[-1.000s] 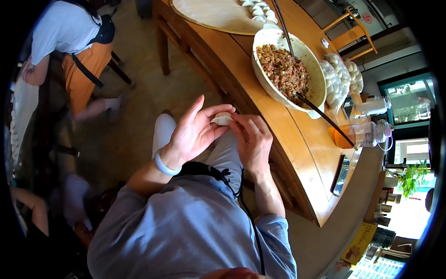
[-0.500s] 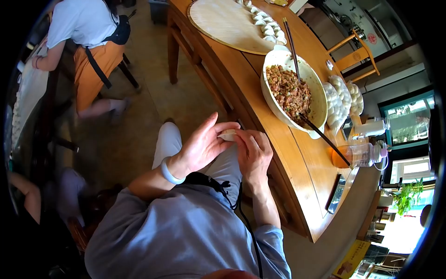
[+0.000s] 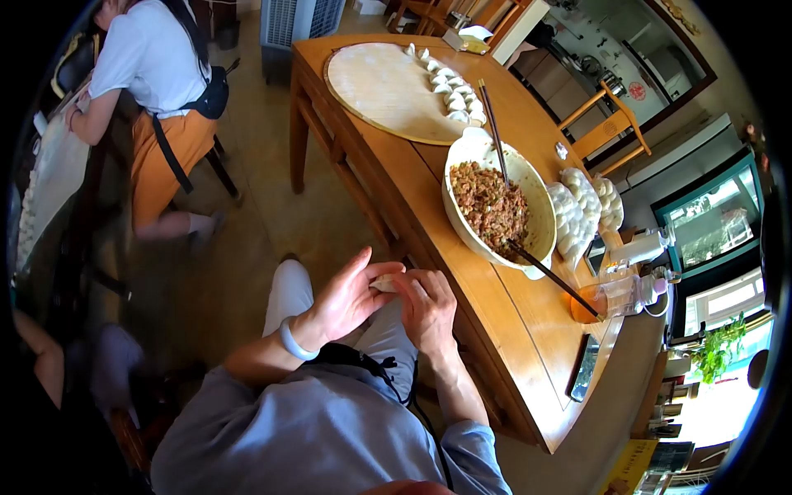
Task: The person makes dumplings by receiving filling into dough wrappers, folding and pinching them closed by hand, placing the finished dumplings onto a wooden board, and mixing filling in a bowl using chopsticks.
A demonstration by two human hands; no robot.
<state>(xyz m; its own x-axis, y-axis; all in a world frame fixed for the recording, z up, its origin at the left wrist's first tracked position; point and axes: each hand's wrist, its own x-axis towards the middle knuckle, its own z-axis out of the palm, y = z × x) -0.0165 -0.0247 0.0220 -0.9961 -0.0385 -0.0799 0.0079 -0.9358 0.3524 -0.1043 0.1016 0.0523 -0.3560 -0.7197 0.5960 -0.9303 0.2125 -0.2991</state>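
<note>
Over my lap, my left hand (image 3: 340,299) supports a pale dumpling (image 3: 384,283) at its fingers, palm turned up and thumb raised. My right hand (image 3: 429,309) pinches the other side of the dumpling, its fingers bent over the edge and partly covering it. Beyond my hands, a white bowl (image 3: 540,227) of minced filling (image 3: 488,202) stands on the wooden table. One pair of dark chopsticks (image 3: 493,132) leans at its far side, and another dark stick (image 3: 561,289) sticks out towards the near right. Several folded dumplings (image 3: 455,101) lie along the right of a round board (image 3: 371,87).
On the wooden table (image 3: 503,330) are bags of round white items (image 3: 577,206), a bottle of orange liquid (image 3: 606,299) and a phone (image 3: 584,367). The table edge runs close to my right hand. A person in a white shirt (image 3: 157,58) leans over another table at left.
The view has shifted, so the table, bowl and board appear further left and lower. Both hands keep their hold on the dumpling, with little change in their pose.
</note>
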